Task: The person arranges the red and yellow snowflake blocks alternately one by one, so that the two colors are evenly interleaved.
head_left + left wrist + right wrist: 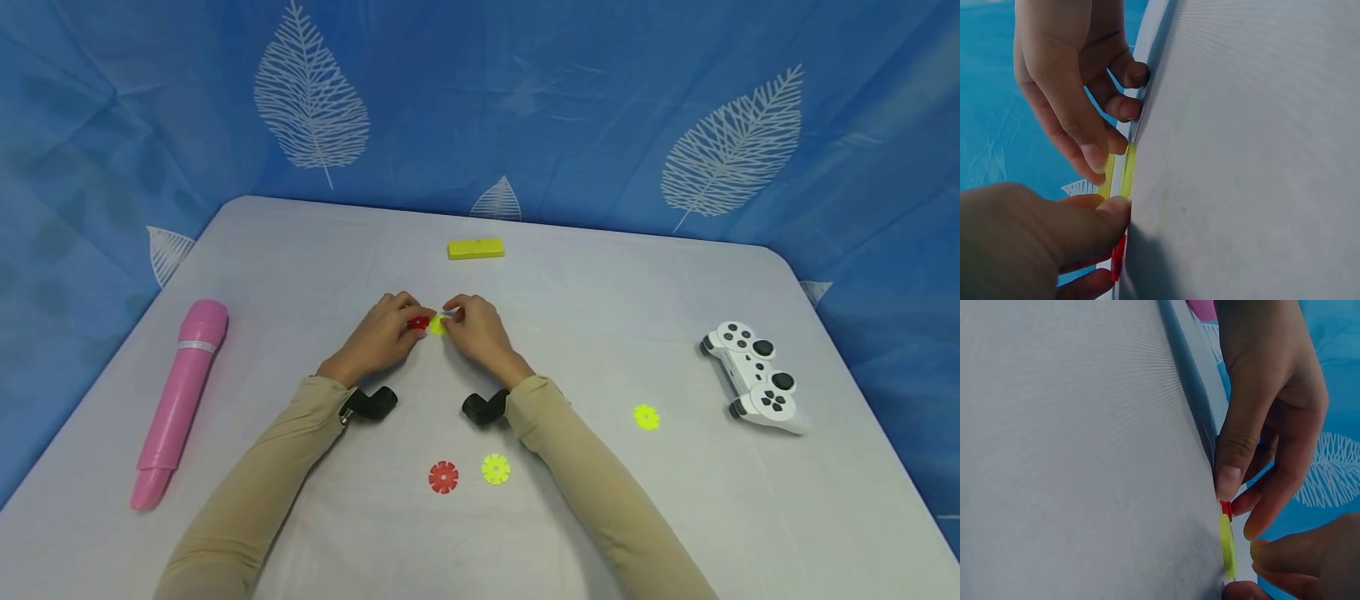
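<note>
A red disc point(417, 322) and a yellow disc point(438, 324) sit side by side over the tabletop point(600, 292), between the hands. The left hand point(384, 332) has its grip pinching the red disc; the right hand point(480, 333) reaches the yellow disc, its exact grip unclear. Outward: yellow block point(476, 249) beyond, pink stick point(182, 404) left, white game controller point(753, 375) right.

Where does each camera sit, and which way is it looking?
Head: on the person's head, looking forward and down at the table; both beige sleeves, the left hand and the right hand show.
Left wrist: on that wrist, looking low across the table; left hand at bottom left, right hand above.
Right wrist: on that wrist, also looking low; right hand at bottom right, left hand above.
Both wrist views share a red disc and a yellow disc.
</note>
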